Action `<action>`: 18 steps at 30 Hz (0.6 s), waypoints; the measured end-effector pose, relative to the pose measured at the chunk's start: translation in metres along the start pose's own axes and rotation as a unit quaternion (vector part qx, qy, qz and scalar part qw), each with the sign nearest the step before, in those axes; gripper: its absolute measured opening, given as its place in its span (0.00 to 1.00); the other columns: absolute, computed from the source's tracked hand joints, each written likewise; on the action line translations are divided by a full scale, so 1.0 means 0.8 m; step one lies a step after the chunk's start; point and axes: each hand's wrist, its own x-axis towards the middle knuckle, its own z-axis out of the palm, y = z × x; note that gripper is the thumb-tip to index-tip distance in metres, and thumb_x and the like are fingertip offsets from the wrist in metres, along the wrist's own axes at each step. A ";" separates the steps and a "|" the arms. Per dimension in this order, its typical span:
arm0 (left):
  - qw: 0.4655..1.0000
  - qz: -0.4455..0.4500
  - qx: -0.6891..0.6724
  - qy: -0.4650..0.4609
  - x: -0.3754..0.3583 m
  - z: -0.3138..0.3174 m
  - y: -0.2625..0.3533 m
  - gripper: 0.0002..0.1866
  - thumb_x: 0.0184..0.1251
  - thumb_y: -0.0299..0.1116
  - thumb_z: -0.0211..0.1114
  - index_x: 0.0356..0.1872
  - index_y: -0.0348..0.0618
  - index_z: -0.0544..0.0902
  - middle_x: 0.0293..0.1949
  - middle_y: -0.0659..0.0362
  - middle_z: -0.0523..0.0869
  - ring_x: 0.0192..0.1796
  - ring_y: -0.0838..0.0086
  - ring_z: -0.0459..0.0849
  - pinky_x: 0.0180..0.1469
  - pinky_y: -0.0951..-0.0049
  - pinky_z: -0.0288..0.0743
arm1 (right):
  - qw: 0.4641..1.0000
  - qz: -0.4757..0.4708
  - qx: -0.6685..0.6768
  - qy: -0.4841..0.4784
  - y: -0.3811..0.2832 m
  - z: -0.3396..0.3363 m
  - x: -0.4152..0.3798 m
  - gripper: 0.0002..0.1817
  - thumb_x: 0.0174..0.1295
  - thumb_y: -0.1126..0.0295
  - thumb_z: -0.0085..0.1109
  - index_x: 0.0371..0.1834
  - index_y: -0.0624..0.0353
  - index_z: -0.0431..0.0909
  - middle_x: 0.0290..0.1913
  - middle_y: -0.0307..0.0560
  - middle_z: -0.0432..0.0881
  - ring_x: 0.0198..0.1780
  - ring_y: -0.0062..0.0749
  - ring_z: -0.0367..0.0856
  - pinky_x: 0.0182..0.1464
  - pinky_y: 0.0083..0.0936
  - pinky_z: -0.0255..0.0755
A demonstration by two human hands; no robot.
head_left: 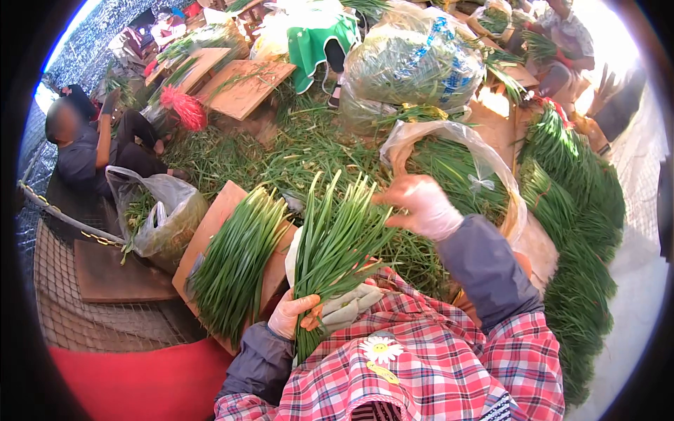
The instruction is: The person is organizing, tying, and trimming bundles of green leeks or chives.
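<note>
My left hand (296, 316) is wrapped round the lower part of a bunch of green chives (333, 242), held upright before my chest with the pale ends up. My right hand (425, 207), in a thin pale glove, is at the bunch's upper right side. Its fingers point left, apart, right at the stalks. Left of the held bunch, a pile of chives (239, 259) lies on a tilted wooden board (199, 245). Behind my right hand stands an open clear plastic bag (511, 189) with more chives inside.
Tied chive bundles (579, 281) are stacked along the right. Loose leaves (281, 151) cover the ground ahead. A stuffed plastic bag (414, 70) stands at the back, a smaller bag (165, 217) at left. One person (84, 151) sits at left, another (565, 45) at back right.
</note>
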 end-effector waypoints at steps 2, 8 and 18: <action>1.000 -0.004 0.012 0.014 0.000 0.006 0.005 0.10 0.58 0.30 0.64 0.38 0.38 0.75 0.22 0.57 0.76 0.13 0.79 0.66 0.17 0.77 0.60 | 0.996 -0.063 -0.054 0.017 -0.003 0.032 -0.005 0.10 0.43 0.68 0.65 0.32 0.48 0.83 0.24 0.40 0.78 0.33 0.42 0.77 0.36 0.33 0.71; 0.998 0.015 0.034 0.042 -0.012 0.002 0.017 0.11 0.54 0.32 0.65 0.36 0.38 0.75 0.19 0.60 0.74 0.13 0.80 0.65 0.16 0.78 0.60 | 0.966 0.176 -0.159 0.101 0.075 0.015 -0.034 0.07 0.48 0.62 0.61 0.24 0.52 0.82 0.25 0.48 0.81 0.29 0.44 0.80 0.33 0.39 0.73; 0.992 0.130 -0.006 0.006 -0.003 0.000 0.036 0.12 0.59 0.36 0.64 0.31 0.37 0.74 0.15 0.62 0.70 0.11 0.81 0.64 0.14 0.78 0.58 | 0.945 0.240 0.160 -0.156 0.016 0.065 -0.088 0.50 0.38 0.52 0.73 0.67 0.55 0.61 0.62 0.57 0.69 0.66 0.49 0.63 0.65 0.35 0.59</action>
